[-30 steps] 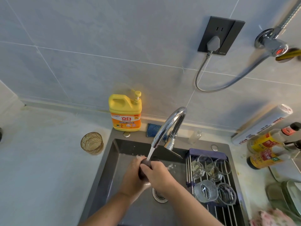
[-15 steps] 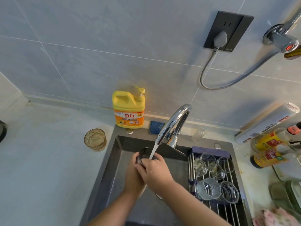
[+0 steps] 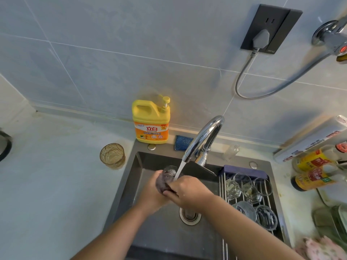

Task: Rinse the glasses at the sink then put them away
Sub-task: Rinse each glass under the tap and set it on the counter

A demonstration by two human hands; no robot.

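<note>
1. Plainly, the rinse step is in hand: a dark glass is held over the sink between both hands, under the tap.
2. Left hand wraps the glass from the left, fingers curled round its body. Right hand grips its near right side, fingers curled under it. Neither is free.
3. The glass is tilted, mouth pointing far and up. The stream lands at its right edge, just beside the right hand. Whether water runs inside I cannot tell.
4. Right of the hands, a rack lies across the sink with several clear glasses on it, probably those already rinsed.
5. Left of the sink, an amber glass stands upright on the counter, well apart from the hands. It is likely waiting its turn.
6. Next move, as I judge it:
   - Turn the glass so water sweeps inside and out.
   - Tip it empty over the drain.
   - Carry it right to a bare spot on the rack without knocking its neighbours.
   - Wet glass is slippery, so one hand should keep a full grip before the other lets go.
</note>
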